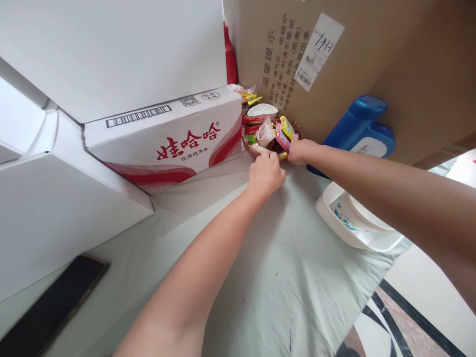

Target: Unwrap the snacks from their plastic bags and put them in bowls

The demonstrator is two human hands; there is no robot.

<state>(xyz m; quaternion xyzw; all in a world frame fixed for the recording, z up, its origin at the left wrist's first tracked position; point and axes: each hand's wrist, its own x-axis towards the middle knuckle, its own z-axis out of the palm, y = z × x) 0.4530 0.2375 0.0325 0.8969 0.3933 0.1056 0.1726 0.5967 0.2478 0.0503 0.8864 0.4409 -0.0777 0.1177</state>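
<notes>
Against the brown carton stands a round brown bowl (249,148) filled with wrapped snacks. A pink packet (282,137), a yellow packet (286,127) and a pale clear wrapper (265,132) lie on top. My left hand (267,173) has its fingers curled over the bowl's near rim. At the right side, my right hand (299,150) is closed around the rim; its fingertips are partly hidden. A white dish (262,110) sits just behind the snacks, with more packets (248,97) beyond it.
On the left is a white-and-red water carton (167,144) with white boxes (59,213) beside it. A large brown cardboard box (372,59) backs the right, a blue bottle (351,121) before it. A white plastic basin (334,218) and a dark flat object (55,307) lie on the pale cloth (290,277).
</notes>
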